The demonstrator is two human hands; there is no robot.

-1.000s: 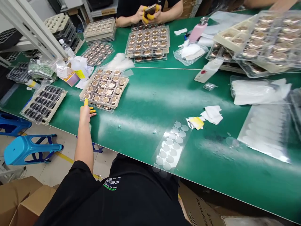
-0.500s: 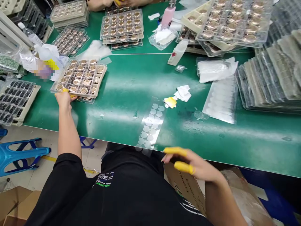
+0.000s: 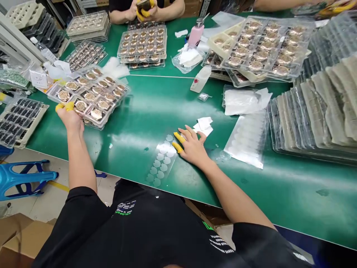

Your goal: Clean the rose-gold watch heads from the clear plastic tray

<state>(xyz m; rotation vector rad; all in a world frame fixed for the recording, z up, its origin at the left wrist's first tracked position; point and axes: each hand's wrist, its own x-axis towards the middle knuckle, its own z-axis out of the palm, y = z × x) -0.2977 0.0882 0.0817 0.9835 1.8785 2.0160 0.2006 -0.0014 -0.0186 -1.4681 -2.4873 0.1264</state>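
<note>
My left hand (image 3: 69, 117), with yellow finger cots, grips the near corner of a clear plastic tray (image 3: 89, 97) of round gold-coloured pieces in separate cells. The tray is tilted and partly raised off the green mat (image 3: 134, 123). My right hand (image 3: 192, 147) rests flat with its fingers spread on the mat, also wearing yellow finger cots. Its fingertips are just beside a clear sheet of round stickers (image 3: 161, 160) and close to some white paper scraps (image 3: 204, 125).
A person across the table (image 3: 145, 9) holds a small dark object in yellow-cotted fingers. Stacked trays of gold pieces (image 3: 142, 46) stand at the back, with tall tray stacks (image 3: 315, 108) at right. A pink pump bottle (image 3: 196, 34) stands at the back, and a blue stool (image 3: 23, 179) sits below the table's near edge.
My right hand has moved from the table's near edge onto the mat beside the sticker sheet. My left hand has turned and tilted the tray. The view has swung to the right.
</note>
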